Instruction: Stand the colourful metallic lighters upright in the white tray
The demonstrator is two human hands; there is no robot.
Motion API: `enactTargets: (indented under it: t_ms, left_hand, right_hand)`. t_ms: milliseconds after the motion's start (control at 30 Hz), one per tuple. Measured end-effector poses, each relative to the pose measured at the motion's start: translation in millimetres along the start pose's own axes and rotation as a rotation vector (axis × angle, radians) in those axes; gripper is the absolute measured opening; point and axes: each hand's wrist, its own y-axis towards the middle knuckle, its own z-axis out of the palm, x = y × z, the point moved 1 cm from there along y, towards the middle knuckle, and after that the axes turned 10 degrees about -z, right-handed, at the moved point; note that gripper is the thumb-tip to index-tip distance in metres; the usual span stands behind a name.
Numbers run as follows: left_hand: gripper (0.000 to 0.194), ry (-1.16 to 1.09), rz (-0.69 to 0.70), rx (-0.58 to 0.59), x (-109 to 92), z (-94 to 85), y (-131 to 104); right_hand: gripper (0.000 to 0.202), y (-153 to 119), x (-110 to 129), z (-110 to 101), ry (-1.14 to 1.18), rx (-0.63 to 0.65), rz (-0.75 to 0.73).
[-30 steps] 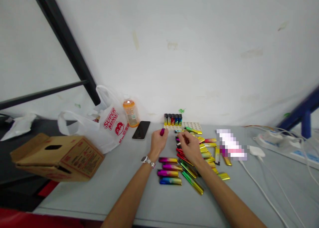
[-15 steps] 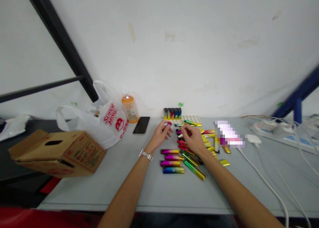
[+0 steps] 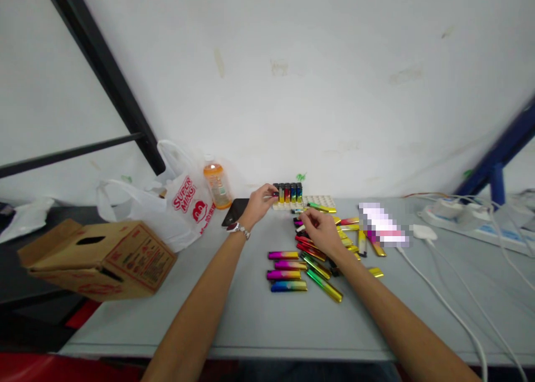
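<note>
At the left end of an upright row of metallic lighters [image 3: 293, 192], my left hand [image 3: 259, 202] pinches a lighter [image 3: 275, 194], mostly hidden by the fingers. The row stands in a pale tray [image 3: 318, 201] full of small holes, against the wall. My right hand [image 3: 321, 231] is over a loose pile of shiny lighters [image 3: 314, 265], its fingers closed at the dark end of a lighter [image 3: 297, 221]. Several purple-and-yellow lighters [image 3: 286, 265] and a blue-and-yellow lighter [image 3: 289, 286] lie side by side nearer me.
Left of my hands are a black phone [image 3: 234, 210], an orange drink bottle [image 3: 218, 184], a white plastic bag [image 3: 184, 215] and a cardboard box [image 3: 104, 259]. On the right lie a blurred-out phone [image 3: 382, 223], a white charger [image 3: 424, 233] with cables and a power strip [image 3: 455, 218].
My left hand has moved away from me and slightly left, carrying its lighter to the left end of the upright row. My right hand has stayed at the pile.
</note>
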Motion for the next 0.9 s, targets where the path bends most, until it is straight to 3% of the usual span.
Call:
enactTargets:
  t_ms: [367,567,733,833,900]
  left_hand:
    - [0.015,0.079,0.031,0.064,21,1.0,18]
    - [0.024,0.48,0.228,-0.11,26,-3.8,16]
    - [0.039,0.82,0.236,-0.176,21,-1.5,4]
    - [0.052,0.833,0.229,-0.185,7,5.1,-17]
    - [0.051,0.78,0.208,-0.179,-3,15.1,-42]
  right_hand:
    - [0.03,0,-1,-3,0.02,-0.019,0.035]
    - [0.029,-1,-3,0,0.015,-0.021,0.034]
    - [0.029,-2,0,2,-0.01,-0.011,0.029]
    - [0.03,-2,2,2,-0.067,0.004,0.034]
    - [0.03,-2,1,3,-0.105,0.007,0.039]
